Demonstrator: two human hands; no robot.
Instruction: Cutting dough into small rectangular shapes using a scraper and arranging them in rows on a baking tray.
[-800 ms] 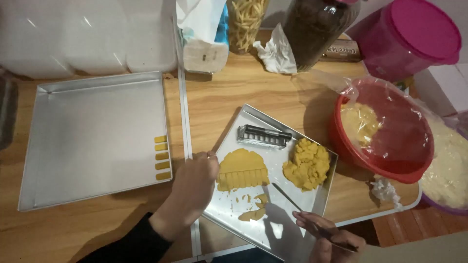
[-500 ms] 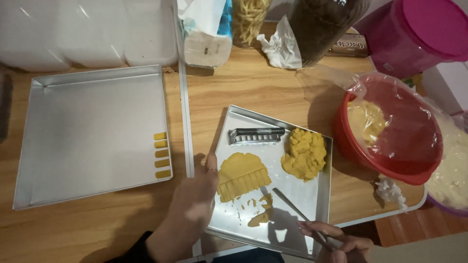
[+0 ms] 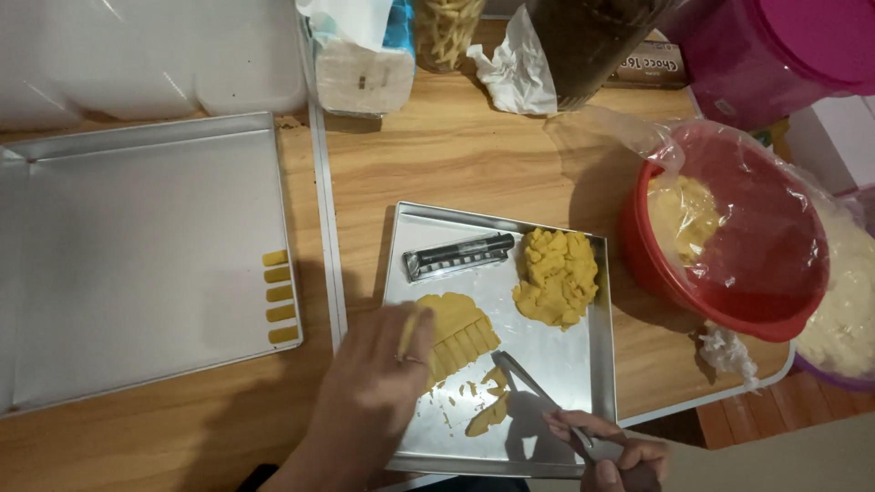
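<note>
My left hand [image 3: 369, 392] rests on the left edge of a flattened yellow dough slab [image 3: 456, 333] scored into strips, on a small metal tray [image 3: 583, 383]. My right hand [image 3: 606, 448] grips a thin metal knife [image 3: 533, 387] whose blade points up-left toward dough scraps [image 3: 488, 410] below the slab. A lump of yellow dough [image 3: 556, 276] and a black and silver cutter tool [image 3: 456, 255] lie at the tray's far side. Several cut dough pieces [image 3: 278, 296] line the right edge of a large baking tray [image 3: 137, 264].
A red bowl [image 3: 729, 228] lined with clear plastic holds more dough at the right. A purple lidded container [image 3: 775, 50], a dark jar [image 3: 583, 41], a jar of sticks [image 3: 447, 32] and a tissue pack [image 3: 360, 55] stand along the back of the wooden table [image 3: 456, 146].
My left hand has slid right onto the dough slab's edge. My right hand with the knife has come up a little into view; the camera view has shifted slightly.
</note>
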